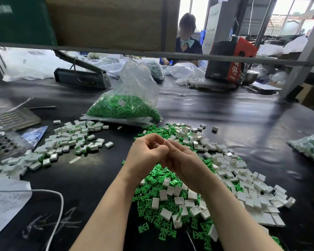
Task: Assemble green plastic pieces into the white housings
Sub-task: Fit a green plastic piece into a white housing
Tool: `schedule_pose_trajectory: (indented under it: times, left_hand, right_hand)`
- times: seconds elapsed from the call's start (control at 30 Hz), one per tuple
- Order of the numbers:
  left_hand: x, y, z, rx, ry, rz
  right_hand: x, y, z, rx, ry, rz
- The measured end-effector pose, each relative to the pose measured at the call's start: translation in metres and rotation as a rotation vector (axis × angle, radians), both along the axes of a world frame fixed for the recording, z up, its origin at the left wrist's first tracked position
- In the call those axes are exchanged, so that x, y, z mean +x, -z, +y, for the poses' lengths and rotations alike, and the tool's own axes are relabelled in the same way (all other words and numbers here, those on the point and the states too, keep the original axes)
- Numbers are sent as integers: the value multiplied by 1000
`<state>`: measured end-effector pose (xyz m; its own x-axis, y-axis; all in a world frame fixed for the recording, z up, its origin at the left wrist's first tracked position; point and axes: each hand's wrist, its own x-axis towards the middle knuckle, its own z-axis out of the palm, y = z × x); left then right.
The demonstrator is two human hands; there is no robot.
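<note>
Hands, left (149, 153) and right (179, 158), fingers curled together, contents hidden, above black table (234, 115) in workshop.

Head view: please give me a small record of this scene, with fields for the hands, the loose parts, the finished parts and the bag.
left hand: fingers curled, meeting the right hand; any held part is hidden
right hand: fingers curled against the left hand
loose parts: mixed green pieces and white housings, under and right of the hands
finished parts: heap at left
bag: clear, holds green pieces, behind the piles
table: black
</note>
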<state>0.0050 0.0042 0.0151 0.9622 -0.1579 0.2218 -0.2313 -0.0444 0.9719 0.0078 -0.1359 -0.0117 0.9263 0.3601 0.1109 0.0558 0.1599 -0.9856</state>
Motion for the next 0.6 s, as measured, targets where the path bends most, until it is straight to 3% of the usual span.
schedule_pose_trajectory:
  times: [0.6]
  left_hand:
    - [1, 3, -5, -31, -54, -10]
  right_hand:
    - [-6, -4, 6, 134, -1, 27]
